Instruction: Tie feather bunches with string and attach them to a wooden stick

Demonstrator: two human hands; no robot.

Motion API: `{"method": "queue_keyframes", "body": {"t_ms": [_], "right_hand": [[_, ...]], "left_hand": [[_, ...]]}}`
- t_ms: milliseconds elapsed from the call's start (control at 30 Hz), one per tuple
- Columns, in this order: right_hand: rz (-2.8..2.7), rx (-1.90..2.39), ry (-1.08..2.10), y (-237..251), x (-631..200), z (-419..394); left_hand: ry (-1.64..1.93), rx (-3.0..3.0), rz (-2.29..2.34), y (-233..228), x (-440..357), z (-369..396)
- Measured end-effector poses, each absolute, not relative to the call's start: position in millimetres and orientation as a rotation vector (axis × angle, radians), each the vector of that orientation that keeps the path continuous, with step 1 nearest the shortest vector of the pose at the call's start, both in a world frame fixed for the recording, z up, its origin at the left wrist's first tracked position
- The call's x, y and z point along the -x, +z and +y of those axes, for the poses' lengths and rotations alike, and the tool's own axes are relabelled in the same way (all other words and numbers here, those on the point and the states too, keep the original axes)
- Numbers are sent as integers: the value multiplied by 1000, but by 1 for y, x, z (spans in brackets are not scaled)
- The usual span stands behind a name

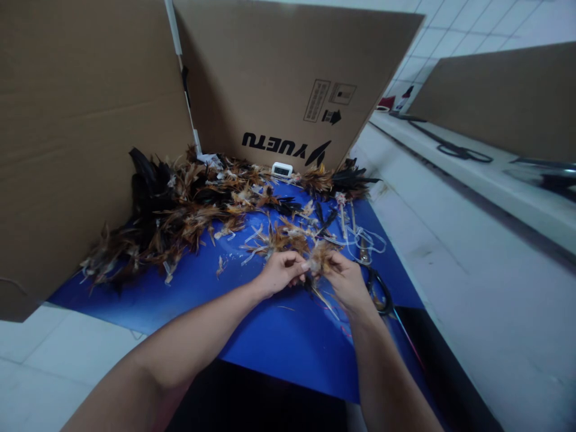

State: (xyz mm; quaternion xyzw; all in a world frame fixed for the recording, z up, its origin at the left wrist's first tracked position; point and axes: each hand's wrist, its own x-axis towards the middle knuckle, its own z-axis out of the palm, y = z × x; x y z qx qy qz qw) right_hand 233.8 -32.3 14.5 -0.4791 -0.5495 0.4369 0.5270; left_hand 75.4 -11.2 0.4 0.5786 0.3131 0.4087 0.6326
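I see the small feather tuft [320, 257] between both hands, above the blue bench [261, 342]. The left hand [281, 273] has its grip pinching the pale end; the right hand [347, 281] pinches the brown side. Beyond lies the feather pile [193, 210], near a white timer [282, 170].

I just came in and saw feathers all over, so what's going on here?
The person's left hand and right hand are together at a small brown feather tuft, over a blue surface. A big feather heap lies beyond them to the left, near the cardboard panels.
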Motion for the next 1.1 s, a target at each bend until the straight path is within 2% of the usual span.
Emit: {"method": "queue_keyframes", "body": {"t_ms": [1100], "right_hand": [[-1317,1243,1010,22,-227,-35]], "left_hand": [[970,-1279,747,5,-76,-11]]}}
